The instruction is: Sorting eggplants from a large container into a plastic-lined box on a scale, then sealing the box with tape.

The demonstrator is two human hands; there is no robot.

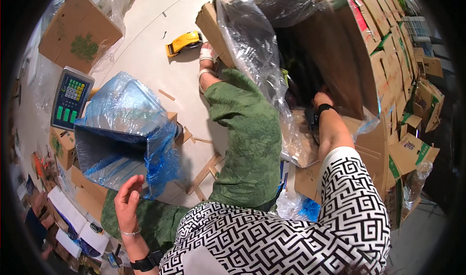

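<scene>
My right hand (323, 98) reaches into a large cardboard box (209, 25) lined with clear plastic (246, 37), its fingers curled at the dark interior; what they hold is hidden. A black object (310, 119) lies just below that hand. My left hand (130, 202) is open, fingers slightly bent and holding nothing, just in front of a dark, squarish container (104, 149) lined with blue translucent plastic (119, 95). Behind that container a scale's display panel (72, 98) with keys stands tilted on cardboard.
A yellow tape dispenser (182, 44) lies on the pale floor (150, 22) by my sandalled foot (208, 66). A cardboard carton (77, 32) and plastic sheeting stand at upper left, stacked flattened cardboard (403, 71) at right. Cardboard scraps (196, 175) lie between my legs. Papers (68, 207) are at lower left.
</scene>
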